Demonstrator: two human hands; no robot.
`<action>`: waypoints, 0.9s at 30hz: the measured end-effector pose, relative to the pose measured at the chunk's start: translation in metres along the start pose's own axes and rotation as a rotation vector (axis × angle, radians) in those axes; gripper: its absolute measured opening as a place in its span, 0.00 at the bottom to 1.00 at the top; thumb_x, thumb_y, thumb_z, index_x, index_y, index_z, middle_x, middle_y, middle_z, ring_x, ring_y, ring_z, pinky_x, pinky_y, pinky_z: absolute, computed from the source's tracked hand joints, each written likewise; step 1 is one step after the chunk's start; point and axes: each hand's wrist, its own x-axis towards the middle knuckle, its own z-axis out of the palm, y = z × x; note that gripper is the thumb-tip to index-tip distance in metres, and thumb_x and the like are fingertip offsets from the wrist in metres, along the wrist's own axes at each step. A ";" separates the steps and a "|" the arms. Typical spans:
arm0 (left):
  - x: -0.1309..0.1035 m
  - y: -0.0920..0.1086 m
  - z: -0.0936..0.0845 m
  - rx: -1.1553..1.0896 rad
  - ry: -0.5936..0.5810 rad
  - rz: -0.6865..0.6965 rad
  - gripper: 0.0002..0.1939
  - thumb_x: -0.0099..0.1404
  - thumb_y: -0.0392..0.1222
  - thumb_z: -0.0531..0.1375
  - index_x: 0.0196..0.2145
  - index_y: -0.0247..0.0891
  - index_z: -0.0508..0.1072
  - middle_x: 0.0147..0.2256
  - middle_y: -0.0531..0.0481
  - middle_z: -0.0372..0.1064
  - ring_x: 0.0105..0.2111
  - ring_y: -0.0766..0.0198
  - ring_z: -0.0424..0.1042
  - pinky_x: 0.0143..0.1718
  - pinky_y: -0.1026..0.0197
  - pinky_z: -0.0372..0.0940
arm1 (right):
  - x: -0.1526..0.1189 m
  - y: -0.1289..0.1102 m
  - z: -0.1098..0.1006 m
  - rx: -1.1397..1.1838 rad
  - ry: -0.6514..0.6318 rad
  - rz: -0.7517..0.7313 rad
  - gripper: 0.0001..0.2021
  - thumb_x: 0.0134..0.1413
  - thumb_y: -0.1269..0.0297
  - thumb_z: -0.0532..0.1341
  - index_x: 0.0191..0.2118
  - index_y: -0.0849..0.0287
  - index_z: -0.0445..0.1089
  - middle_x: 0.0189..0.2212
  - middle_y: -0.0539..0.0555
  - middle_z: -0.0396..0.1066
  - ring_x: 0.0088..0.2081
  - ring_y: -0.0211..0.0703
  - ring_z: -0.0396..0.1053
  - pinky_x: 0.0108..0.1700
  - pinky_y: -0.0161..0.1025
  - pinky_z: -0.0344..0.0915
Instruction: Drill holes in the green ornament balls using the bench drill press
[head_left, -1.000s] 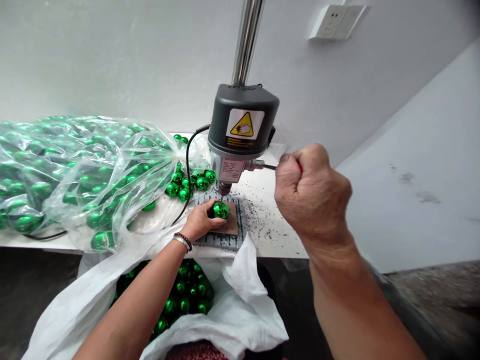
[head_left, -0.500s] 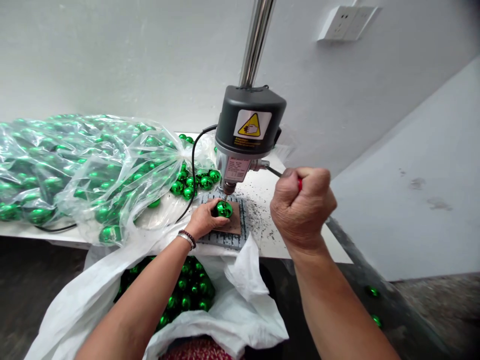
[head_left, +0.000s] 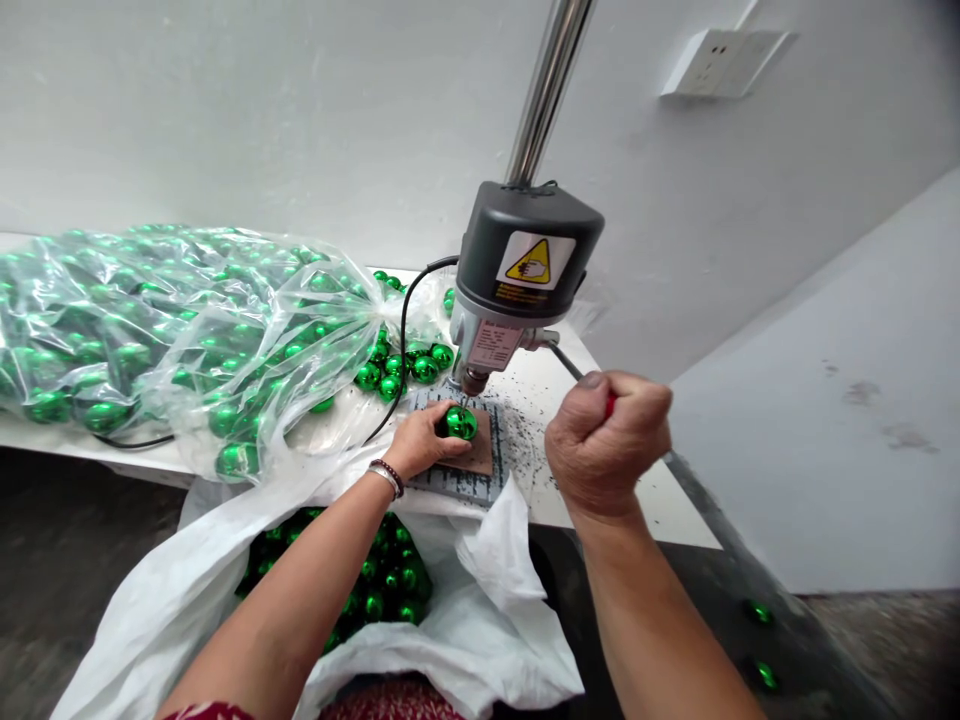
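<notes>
Between the thumb and fingers of my left hand (head_left: pixel 421 440) is a shiny green ball (head_left: pixel 460 423), held on a brown board (head_left: pixel 480 455) that lies on the grey base plate (head_left: pixel 450 483). The bit of a drill press (head_left: pixel 529 250) comes down to the top of this ball; whether it has entered cannot be made out. My right hand (head_left: pixel 609 440) is closed in a fist round the red grip of the press lever (head_left: pixel 566 362), right of the machine. Dark shavings are scattered over the plate and the white table (head_left: pixel 540 385).
A clear plastic bag (head_left: pixel 172 330) full of green balls covers the table's left side, with loose balls (head_left: pixel 425 369) beside it. A white sack (head_left: pixel 487 640) holding more balls is below the table edge. Two balls (head_left: pixel 759 611) lie at the lower right.
The view has shifted, so the machine and table appear slightly further right. My right hand and the lever grip are a little lower relative to the machine. My left hand still holds the ball.
</notes>
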 end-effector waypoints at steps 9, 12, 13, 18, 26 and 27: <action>-0.001 0.005 0.001 -0.027 0.001 -0.004 0.29 0.50 0.45 0.68 0.51 0.39 0.73 0.43 0.50 0.74 0.43 0.56 0.72 0.48 0.56 0.65 | 0.045 0.009 0.019 0.115 -0.097 0.207 0.12 0.63 0.61 0.47 0.31 0.61 0.59 0.23 0.50 0.61 0.24 0.31 0.55 0.28 0.31 0.50; -0.010 0.010 -0.006 -0.091 -0.003 0.031 0.26 0.51 0.42 0.67 0.49 0.37 0.72 0.40 0.51 0.74 0.41 0.58 0.72 0.46 0.58 0.65 | 0.079 0.013 0.029 0.068 -0.310 0.413 0.14 0.63 0.58 0.47 0.34 0.63 0.61 0.26 0.50 0.61 0.25 0.30 0.52 0.32 0.33 0.48; -0.017 0.011 -0.011 -0.109 -0.016 0.043 0.26 0.51 0.40 0.67 0.49 0.37 0.72 0.41 0.50 0.74 0.42 0.58 0.72 0.46 0.58 0.65 | 0.086 0.014 0.031 0.049 -0.358 0.451 0.13 0.63 0.58 0.48 0.35 0.63 0.62 0.27 0.50 0.61 0.26 0.31 0.52 0.34 0.33 0.49; -0.058 0.009 -0.055 -0.067 -0.190 0.083 0.33 0.47 0.42 0.70 0.53 0.41 0.72 0.50 0.45 0.73 0.46 0.56 0.71 0.50 0.56 0.64 | 0.084 0.016 0.035 0.006 -0.343 0.451 0.13 0.64 0.59 0.47 0.35 0.63 0.61 0.28 0.51 0.61 0.28 0.34 0.58 0.35 0.35 0.53; -0.021 -0.006 -0.091 0.275 0.268 -0.197 0.19 0.66 0.38 0.52 0.52 0.35 0.73 0.51 0.42 0.73 0.51 0.56 0.71 0.55 0.56 0.63 | 0.076 0.018 0.041 0.033 -0.202 0.378 0.31 0.61 0.37 0.34 0.30 0.60 0.58 0.24 0.49 0.58 0.25 0.31 0.54 0.31 0.35 0.47; -0.009 -0.009 -0.090 0.361 0.262 -0.205 0.21 0.65 0.35 0.52 0.54 0.35 0.72 0.54 0.41 0.71 0.54 0.55 0.70 0.57 0.55 0.61 | 0.077 0.018 0.040 0.046 -0.202 0.376 0.31 0.60 0.37 0.35 0.30 0.60 0.57 0.24 0.49 0.57 0.25 0.31 0.54 0.31 0.35 0.48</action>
